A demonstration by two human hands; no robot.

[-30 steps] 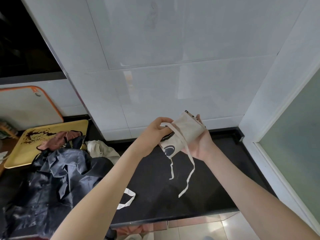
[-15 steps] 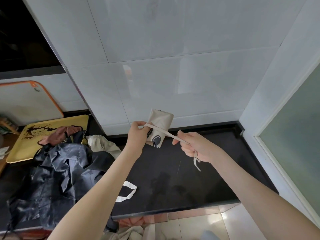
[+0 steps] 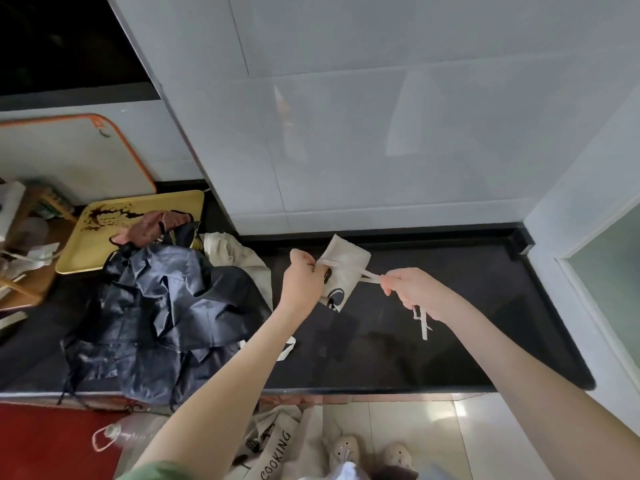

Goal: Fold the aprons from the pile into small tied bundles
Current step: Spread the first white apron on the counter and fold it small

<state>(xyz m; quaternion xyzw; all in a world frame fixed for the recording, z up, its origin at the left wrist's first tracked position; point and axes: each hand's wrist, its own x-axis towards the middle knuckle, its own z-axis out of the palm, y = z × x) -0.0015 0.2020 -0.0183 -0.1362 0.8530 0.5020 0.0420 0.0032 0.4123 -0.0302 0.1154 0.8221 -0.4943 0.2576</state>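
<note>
Head view, looking down: a small folded cream cotton apron bundle with a dark printed mark on its lower end is held up over the glossy black stone countertop, near the centre of frame. The left hand sits at nine o'clock of the bundle, fingers curled, pinching its edge together with the start of a flat cream fabric tie strap. The strap crosses the bundle's face and runs taut to three o'clock, where the right hand is clenched round it. The strap's loose ends dangle from under that fist toward six o'clock. At nine o'clock of the left hand lies the pile on the countertop: crumpled dark navy shiny aprons, with a rumpled cream cloth apron at their one o'clock edge and a dusty pink cloth at twelve o'clock, lapping onto a yellow rectangular tray. Beyond the tray at twelve o'clock stands a white cutting board with an orange rim. On the floor at six o'clock lies a cream apron printed COOKING, beside a pair of pale shoes
</note>
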